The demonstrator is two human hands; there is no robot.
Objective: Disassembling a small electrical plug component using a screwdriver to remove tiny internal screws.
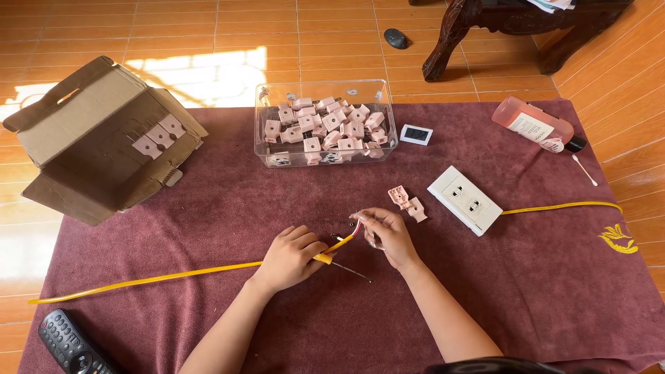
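Note:
My left hand (pixel 289 257) grips a yellow cable (pixel 159 277) near its stripped end, over a maroon cloth (pixel 208 215). My right hand (pixel 386 235) pinches the thin bare wires (pixel 355 227) that stick out of that end. A thin dark tool (pixel 350 271), perhaps a screwdriver, lies on the cloth just below my hands. Two pink plug parts (pixel 407 202) lie just beyond my right hand. A white double socket plate (pixel 464 199) with a second yellow cable (pixel 561 206) sits to the right.
A clear plastic box (pixel 325 125) holds several pink plug parts. An open cardboard box (pixel 104 142) lies at the left, a pink bottle (pixel 533 125) and cotton swab (pixel 584 170) at right, a small white display (pixel 416 134) mid-back, a remote control (pixel 69 345) front left, a wooden table leg (pixel 447 38) beyond.

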